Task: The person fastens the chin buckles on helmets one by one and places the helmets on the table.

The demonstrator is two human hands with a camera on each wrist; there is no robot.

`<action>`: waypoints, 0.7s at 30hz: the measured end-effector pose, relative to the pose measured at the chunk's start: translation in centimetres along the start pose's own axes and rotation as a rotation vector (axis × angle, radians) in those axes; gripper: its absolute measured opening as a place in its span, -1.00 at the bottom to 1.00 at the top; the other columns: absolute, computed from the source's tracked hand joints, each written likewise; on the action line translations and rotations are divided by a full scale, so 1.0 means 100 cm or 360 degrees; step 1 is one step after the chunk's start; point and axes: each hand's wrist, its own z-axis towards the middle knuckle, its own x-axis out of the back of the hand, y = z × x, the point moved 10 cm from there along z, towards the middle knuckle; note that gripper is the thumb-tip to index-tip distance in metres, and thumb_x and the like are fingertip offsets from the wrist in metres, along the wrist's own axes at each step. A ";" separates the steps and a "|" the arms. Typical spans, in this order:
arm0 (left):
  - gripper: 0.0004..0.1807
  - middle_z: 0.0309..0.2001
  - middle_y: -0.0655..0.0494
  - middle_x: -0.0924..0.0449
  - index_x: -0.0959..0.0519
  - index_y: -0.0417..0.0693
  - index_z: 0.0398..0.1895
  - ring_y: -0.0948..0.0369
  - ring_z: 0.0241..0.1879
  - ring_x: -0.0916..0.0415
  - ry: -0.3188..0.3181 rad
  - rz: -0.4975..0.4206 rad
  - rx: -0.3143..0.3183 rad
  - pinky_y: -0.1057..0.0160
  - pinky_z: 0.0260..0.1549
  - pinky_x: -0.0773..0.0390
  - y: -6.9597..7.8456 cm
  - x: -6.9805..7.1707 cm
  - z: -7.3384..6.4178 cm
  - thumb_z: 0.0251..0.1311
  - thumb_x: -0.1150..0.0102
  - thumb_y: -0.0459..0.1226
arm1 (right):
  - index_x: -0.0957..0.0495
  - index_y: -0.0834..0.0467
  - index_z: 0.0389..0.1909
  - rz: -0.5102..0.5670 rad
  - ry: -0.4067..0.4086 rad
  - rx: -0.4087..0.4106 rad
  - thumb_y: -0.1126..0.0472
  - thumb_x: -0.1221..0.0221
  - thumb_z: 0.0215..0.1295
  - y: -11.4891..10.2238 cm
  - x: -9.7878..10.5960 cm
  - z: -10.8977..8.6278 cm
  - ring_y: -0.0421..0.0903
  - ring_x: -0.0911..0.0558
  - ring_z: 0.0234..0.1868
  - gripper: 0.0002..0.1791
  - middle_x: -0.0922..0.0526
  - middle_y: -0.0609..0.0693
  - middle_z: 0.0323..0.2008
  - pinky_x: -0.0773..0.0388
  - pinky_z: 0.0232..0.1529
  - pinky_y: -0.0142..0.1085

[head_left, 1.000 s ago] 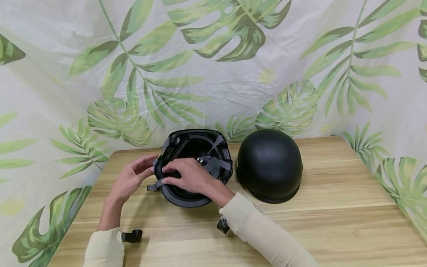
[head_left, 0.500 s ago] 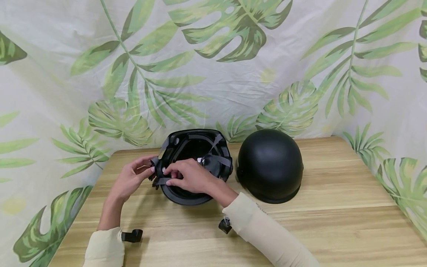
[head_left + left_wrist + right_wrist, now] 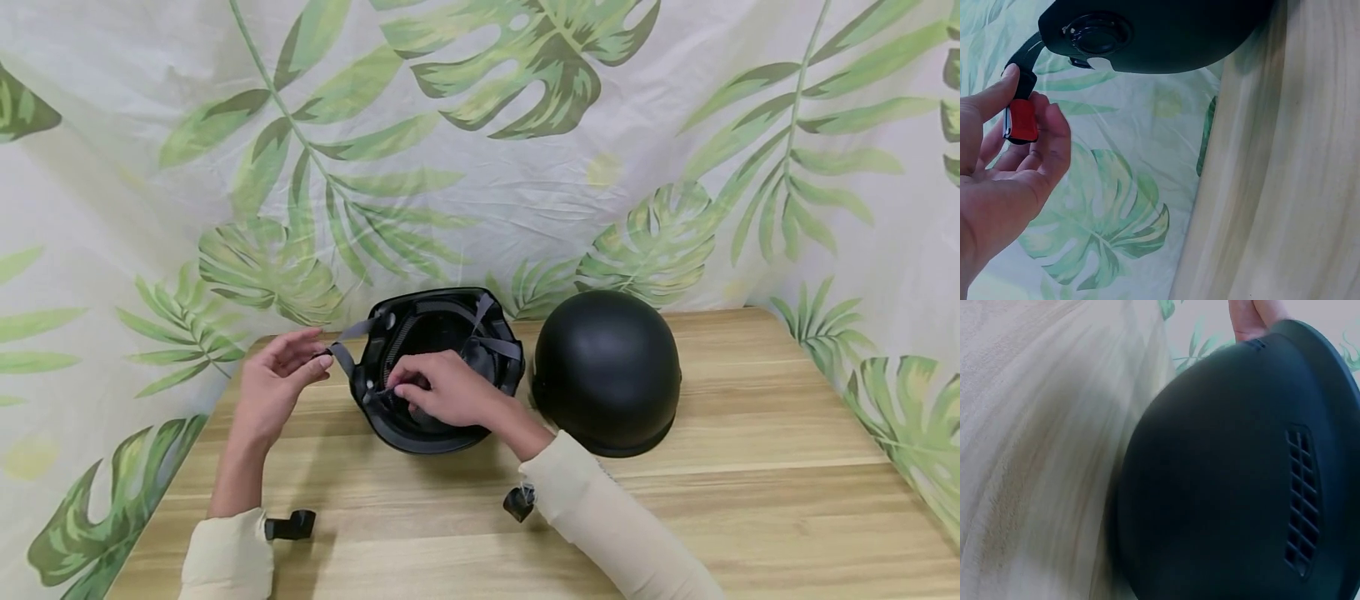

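Note:
A black helmet [image 3: 416, 440] lies upside down on the table, its hollow facing up. On its left side, my left hand [image 3: 272, 387] holds the end of a grey chin strap [image 3: 343, 357] away from the rim. The left wrist view shows a red-and-black buckle [image 3: 1022, 119] on this strap, between thumb and fingers. My right hand [image 3: 446, 387] reaches over the hollow and pinches a dark strap end [image 3: 381, 392] near the left inner wall; its fingertips partly hide it. In the right wrist view, the helmet's vented shell [image 3: 1222, 469] covers most of that hand's work.
A second black helmet [image 3: 607, 371] sits dome up, just right of the first. Both stand on a wooden table [image 3: 750, 500] near its back edge. A leaf-patterned cloth [image 3: 525, 208] hangs behind. Black wrist-camera mounts [image 3: 291, 525] jut from both sleeves.
My left hand has drawn the grey strap out leftward and up from the rim. My right hand has moved slightly right, bringing the other strap inside the hollow. The helmet has tilted slightly.

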 end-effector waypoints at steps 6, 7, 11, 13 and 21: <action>-0.52 -0.09 0.22 -0.83 -0.64 -0.16 0.28 0.32 -0.22 -0.80 0.0148 -0.0112 -0.0038 0.41 -0.21 -0.76 0.008 0.006 0.002 0.30 -0.43 -0.49 | -0.68 0.08 0.20 0.0116 0.0081 -0.0069 0.30 -0.14 0.64 0.010 0.016 -0.006 -0.33 -0.79 -0.30 -0.73 -0.84 0.00 -0.10 -0.50 -0.29 -0.50; -0.52 -0.09 0.21 -0.83 -0.64 -0.17 0.28 0.33 -0.21 -0.80 0.0165 -0.0132 -0.0040 0.41 -0.21 -0.75 0.009 0.006 0.002 0.30 -0.42 -0.51 | -0.67 0.08 0.23 0.0144 0.0095 -0.0087 0.31 -0.13 0.64 0.012 0.019 -0.007 -0.34 -0.78 -0.29 -0.71 -0.85 -0.01 -0.12 -0.47 -0.34 -0.49; -0.53 -0.08 0.20 -0.84 -0.63 -0.18 0.28 0.35 -0.18 -0.78 0.0214 -0.0182 -0.0043 0.43 -0.21 -0.73 0.013 0.004 0.003 0.33 -0.36 -0.55 | -0.58 0.12 0.37 0.0347 0.0152 -0.0156 0.35 -0.11 0.63 0.021 0.030 -0.010 -0.29 -0.79 -0.26 -0.61 -0.84 0.09 -0.05 -0.43 -0.45 -0.43; -0.53 -0.08 0.21 -0.84 -0.62 -0.17 0.30 0.35 -0.17 -0.76 0.0241 -0.0192 -0.0044 0.45 -0.19 -0.71 0.016 0.003 0.004 0.34 -0.33 -0.56 | -0.50 0.13 0.46 0.0451 0.0185 -0.0180 0.36 -0.11 0.63 0.024 0.036 -0.012 -0.23 -0.82 -0.22 -0.54 -0.79 0.14 0.10 -0.50 -0.40 -0.43; -0.41 0.01 0.07 -0.80 -0.51 -0.20 0.41 0.24 -0.02 -0.71 0.0251 -0.0493 -0.0043 0.43 -0.03 -0.72 0.023 -0.018 0.012 0.32 -0.35 -0.57 | -0.39 0.16 0.58 0.0597 0.0314 -0.0222 0.41 -0.10 0.58 0.031 0.060 -0.017 0.00 -0.84 -0.08 -0.40 -0.64 0.21 0.18 -0.67 -0.23 -0.29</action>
